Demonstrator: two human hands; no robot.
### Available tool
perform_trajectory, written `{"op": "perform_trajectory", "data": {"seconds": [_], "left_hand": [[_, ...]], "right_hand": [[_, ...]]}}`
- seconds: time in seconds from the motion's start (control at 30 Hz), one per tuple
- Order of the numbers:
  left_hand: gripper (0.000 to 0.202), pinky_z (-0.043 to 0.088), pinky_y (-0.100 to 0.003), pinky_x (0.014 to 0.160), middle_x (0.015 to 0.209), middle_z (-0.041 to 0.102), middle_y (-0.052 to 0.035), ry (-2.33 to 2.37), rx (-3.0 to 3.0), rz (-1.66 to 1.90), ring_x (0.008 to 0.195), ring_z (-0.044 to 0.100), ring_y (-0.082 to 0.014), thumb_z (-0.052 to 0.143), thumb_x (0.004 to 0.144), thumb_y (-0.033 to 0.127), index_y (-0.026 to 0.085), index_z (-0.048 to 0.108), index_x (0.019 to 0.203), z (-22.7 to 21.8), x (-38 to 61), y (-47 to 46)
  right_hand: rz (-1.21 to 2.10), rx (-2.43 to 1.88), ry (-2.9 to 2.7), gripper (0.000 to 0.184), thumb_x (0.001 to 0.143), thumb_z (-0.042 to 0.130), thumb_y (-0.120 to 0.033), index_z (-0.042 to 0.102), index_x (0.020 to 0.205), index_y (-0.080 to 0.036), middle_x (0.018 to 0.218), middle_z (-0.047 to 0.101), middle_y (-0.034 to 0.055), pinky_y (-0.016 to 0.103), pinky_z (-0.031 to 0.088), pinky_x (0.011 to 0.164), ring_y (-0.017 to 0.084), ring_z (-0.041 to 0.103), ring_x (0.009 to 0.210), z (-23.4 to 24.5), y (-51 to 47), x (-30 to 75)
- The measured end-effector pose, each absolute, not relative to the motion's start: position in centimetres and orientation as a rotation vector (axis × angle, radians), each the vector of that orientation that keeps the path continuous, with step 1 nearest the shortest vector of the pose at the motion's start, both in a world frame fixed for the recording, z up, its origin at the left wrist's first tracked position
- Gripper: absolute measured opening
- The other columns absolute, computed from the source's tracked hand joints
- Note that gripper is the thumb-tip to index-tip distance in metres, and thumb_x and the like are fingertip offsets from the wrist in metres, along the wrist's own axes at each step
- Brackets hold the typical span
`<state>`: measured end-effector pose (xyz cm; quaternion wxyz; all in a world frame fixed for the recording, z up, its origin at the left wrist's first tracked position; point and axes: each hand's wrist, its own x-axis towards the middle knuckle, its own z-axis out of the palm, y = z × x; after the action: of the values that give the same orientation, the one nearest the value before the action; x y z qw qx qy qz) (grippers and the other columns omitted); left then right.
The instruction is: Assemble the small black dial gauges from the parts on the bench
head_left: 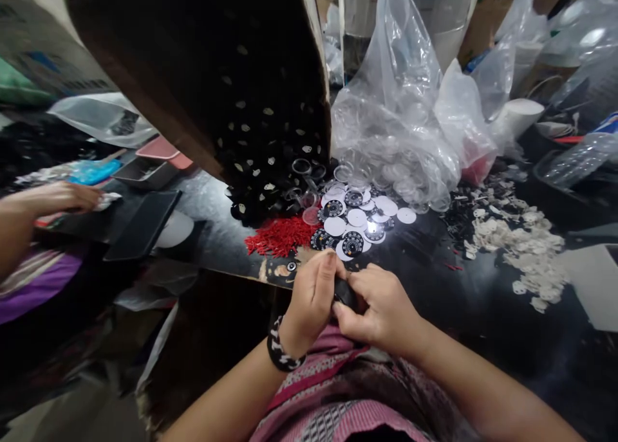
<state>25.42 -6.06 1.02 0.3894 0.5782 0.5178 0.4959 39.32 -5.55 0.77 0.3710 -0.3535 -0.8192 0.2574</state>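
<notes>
Close to my body, at the table's front edge, my left hand and my right hand are closed around one small black rounded part. Fingers cover most of it. Just beyond lie round dial discs, some printed black, others showing plain white. To their left is a heap of thin red pieces. A small round part sits by the table edge. Clear round covers lie behind the discs, partly spilling from a plastic bag.
A large tilted box of black parts leans over the table from the left. Pale small parts are piled at right near a white box. Another person's hand works at far left, beside a black tray.
</notes>
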Motion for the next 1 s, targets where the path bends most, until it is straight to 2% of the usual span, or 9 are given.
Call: {"op": "perform_trajectory", "data": {"seconds": [0.17, 0.3, 0.43, 0.5, 0.6, 0.7, 0.77, 0.87, 1.0], "left_hand": [[0.052, 0.044, -0.031, 0.074, 0.066, 0.052, -0.0014, 1.407, 1.397, 1.273, 0.071, 0.055, -0.0192, 0.029, 0.092, 0.062, 0.024, 0.049, 0.062, 0.9, 23.8, -5.5], [0.052, 0.042, -0.028, 0.064, 0.064, 0.053, 0.0005, 1.725, 1.263, 1.231, 0.062, 0.051, -0.0171, 0.029, 0.093, 0.060, 0.024, 0.052, 0.064, -1.2, 17.8, -7.0], [0.049, 0.038, -0.030, 0.053, 0.051, 0.048, 0.0018, 2.089, 1.166, 1.179, 0.050, 0.044, -0.0177, 0.044, 0.086, 0.062, 0.024, 0.052, 0.056, -5.2, 9.1, -10.8], [0.045, 0.043, -0.033, 0.060, 0.056, 0.055, -0.0013, 2.215, 1.183, 1.159, 0.058, 0.052, -0.0217, 0.052, 0.082, 0.061, 0.023, 0.057, 0.058, -6.5, 5.9, -11.8], [0.035, 0.046, -0.038, 0.084, 0.090, 0.067, -0.0083, 2.288, 1.282, 1.174, 0.090, 0.061, -0.0270, 0.050, 0.086, 0.052, 0.021, 0.064, 0.086, -6.8, 3.8, -9.8], [0.036, 0.044, -0.038, 0.097, 0.118, 0.063, -0.0104, 2.232, 1.440, 1.173, 0.108, 0.060, -0.0247, 0.047, 0.090, 0.042, 0.021, 0.058, 0.116, -6.0, 3.4, -3.9], [0.046, 0.038, -0.041, 0.106, 0.133, 0.057, -0.0119, 2.170, 1.552, 1.140, 0.121, 0.054, -0.0271, 0.058, 0.084, 0.037, 0.020, 0.054, 0.126, -5.4, 2.9, 0.4], [0.056, 0.029, -0.042, 0.114, 0.138, 0.055, -0.0103, 2.037, 1.661, 1.082, 0.130, 0.047, -0.0296, 0.069, 0.073, 0.026, 0.021, 0.055, 0.127, -4.8, 1.9, 4.5], [0.054, 0.029, -0.053, 0.112, 0.131, 0.056, -0.0148, 1.953, 1.591, 1.126, 0.128, 0.047, -0.0361, 0.065, 0.077, 0.033, 0.019, 0.051, 0.127, -5.1, 2.2, 4.4]], "right_hand": [[0.694, -0.896, -2.074, 0.031, 0.083, 0.056, -0.031, 0.037, 0.060, -0.021, 0.055, 0.042, -0.0050, 0.027, 0.028, 0.058, 0.011, 0.038, 0.055, 1.4, -5.0, 36.9], [1.019, -0.952, -2.219, 0.034, 0.091, 0.057, -0.044, 0.049, 0.068, -0.020, 0.063, 0.052, -0.0044, 0.026, 0.031, 0.062, 0.012, 0.046, 0.061, 2.0, -4.0, 35.9], [1.215, -1.094, -2.133, 0.030, 0.096, 0.048, -0.038, 0.051, 0.071, -0.021, 0.068, 0.056, -0.0025, 0.026, 0.034, 0.061, 0.013, 0.050, 0.063, 0.7, -3.2, 35.0], [1.225, -1.151, -2.136, 0.030, 0.095, 0.046, -0.034, 0.048, 0.069, -0.021, 0.067, 0.055, -0.0018, 0.026, 0.034, 0.060, 0.014, 0.050, 0.063, -0.1, -2.7, 33.9], [1.196, -1.081, -2.187, 0.029, 0.095, 0.045, -0.032, 0.046, 0.068, -0.021, 0.068, 0.054, -0.0010, 0.027, 0.034, 0.062, 0.015, 0.050, 0.065, -0.8, -2.1, 31.8], [1.174, -1.025, -2.212, 0.029, 0.096, 0.045, -0.032, 0.046, 0.069, -0.021, 0.071, 0.055, -0.0001, 0.027, 0.035, 0.064, 0.016, 0.051, 0.068, -0.7, -1.6, 30.2], [1.177, -1.039, -2.225, 0.028, 0.096, 0.045, -0.031, 0.046, 0.069, -0.021, 0.072, 0.056, -0.0001, 0.027, 0.036, 0.065, 0.016, 0.052, 0.070, -0.6, -1.5, 29.8], [1.180, -1.135, -2.215, 0.025, 0.095, 0.046, -0.029, 0.049, 0.071, -0.021, 0.072, 0.058, -0.0003, 0.026, 0.036, 0.064, 0.015, 0.053, 0.069, -0.5, -1.7, 30.5], [1.220, -1.298, -2.149, 0.025, 0.093, 0.050, -0.028, 0.054, 0.070, -0.020, 0.070, 0.059, -0.0012, 0.026, 0.036, 0.063, 0.014, 0.053, 0.066, -0.6, -2.8, 31.8]]}}
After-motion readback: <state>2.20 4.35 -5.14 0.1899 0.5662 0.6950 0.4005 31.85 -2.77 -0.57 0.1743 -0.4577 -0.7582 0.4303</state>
